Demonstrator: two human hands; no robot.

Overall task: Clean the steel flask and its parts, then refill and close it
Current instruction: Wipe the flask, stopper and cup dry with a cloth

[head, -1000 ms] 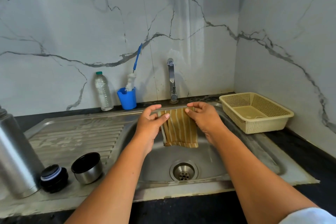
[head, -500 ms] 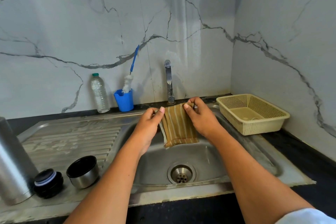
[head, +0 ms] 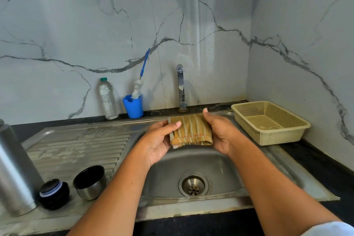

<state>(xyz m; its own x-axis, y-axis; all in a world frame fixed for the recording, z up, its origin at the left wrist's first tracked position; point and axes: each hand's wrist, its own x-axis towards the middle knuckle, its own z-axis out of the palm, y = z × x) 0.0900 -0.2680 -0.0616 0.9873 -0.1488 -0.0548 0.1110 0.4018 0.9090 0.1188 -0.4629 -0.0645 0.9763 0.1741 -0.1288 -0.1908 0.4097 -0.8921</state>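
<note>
Flask (head: 15, 174) upright, neck up — cloth (head: 189, 132) folded.

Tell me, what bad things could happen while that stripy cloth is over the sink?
The striped cloth, held only at its sides by the left hand and right hand, might slip into the sink. The left forearm passes close to the steel cup and black lid, so it may knock them. The tall flask beside them could topple if bumped.
</note>
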